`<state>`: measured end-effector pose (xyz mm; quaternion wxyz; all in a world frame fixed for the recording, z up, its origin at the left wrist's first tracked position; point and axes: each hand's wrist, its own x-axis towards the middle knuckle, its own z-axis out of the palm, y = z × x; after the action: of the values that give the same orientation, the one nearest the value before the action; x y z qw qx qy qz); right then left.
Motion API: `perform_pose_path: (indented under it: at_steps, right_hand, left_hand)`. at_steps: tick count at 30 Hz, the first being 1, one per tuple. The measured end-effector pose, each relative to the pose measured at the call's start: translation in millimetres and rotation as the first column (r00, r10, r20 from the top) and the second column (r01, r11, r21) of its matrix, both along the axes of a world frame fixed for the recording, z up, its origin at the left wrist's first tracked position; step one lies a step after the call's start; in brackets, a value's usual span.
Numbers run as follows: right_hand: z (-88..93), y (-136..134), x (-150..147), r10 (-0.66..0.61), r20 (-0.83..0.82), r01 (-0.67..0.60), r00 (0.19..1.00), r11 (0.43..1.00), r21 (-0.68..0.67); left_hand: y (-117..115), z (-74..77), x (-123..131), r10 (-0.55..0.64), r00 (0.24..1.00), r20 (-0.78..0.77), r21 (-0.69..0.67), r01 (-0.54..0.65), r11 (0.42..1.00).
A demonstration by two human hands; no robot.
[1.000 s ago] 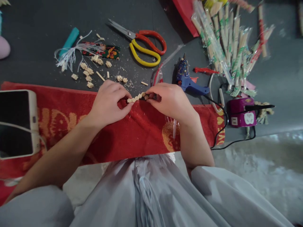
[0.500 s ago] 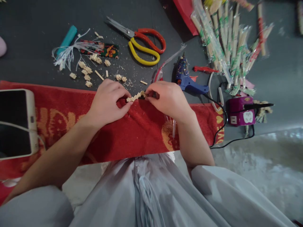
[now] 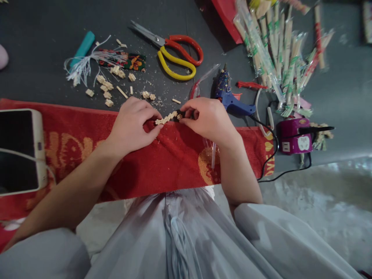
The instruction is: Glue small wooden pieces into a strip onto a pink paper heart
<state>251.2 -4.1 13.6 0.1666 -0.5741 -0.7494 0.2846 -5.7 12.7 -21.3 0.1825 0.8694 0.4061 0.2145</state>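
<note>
From my head camera, looking down: my left hand pinches one end of a knobbly pale strip between thumb and forefinger. My right hand is closed at the strip's other end; something dark there is too hidden to name. The strip spans the gap between my hands, at the far edge of a red towel on a dark desk.

Beyond my left hand lie loose pale clusters and crumbs. Scissors lie open farther off. A blue glue gun lies just beyond my right hand.

The strip looks brittle, so pulling or twisting unevenly could snap it. Drifting right, my knuckles could bump the gun; its nozzle, if hot, could burn me. A snagged cord might drag it.
</note>
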Motion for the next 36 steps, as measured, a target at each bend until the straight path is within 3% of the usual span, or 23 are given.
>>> perform_pose_path:
  at_steps: [4,14,36]
  right_hand:
    - [-2.0,1,0,0.01,0.005,-0.01,1.0,1.0,0.012]
    - [-2.0,-3,-8,-0.005,0.059,0.002,0.998,0.999,0.047]
    - [0.8,-4,-16,-0.079,0.11,0.078,0.991,0.997,0.019]
  left_hand:
    - [-2,-4.8,1,-0.003,0.999,0.033,0.095,0.0,0.995]
    - [-2,-3.4,1,0.058,0.998,0.032,0.01,-0.059,0.998]
    - [0,-3.1,4,0.114,0.991,0.072,0.044,-0.118,0.992]
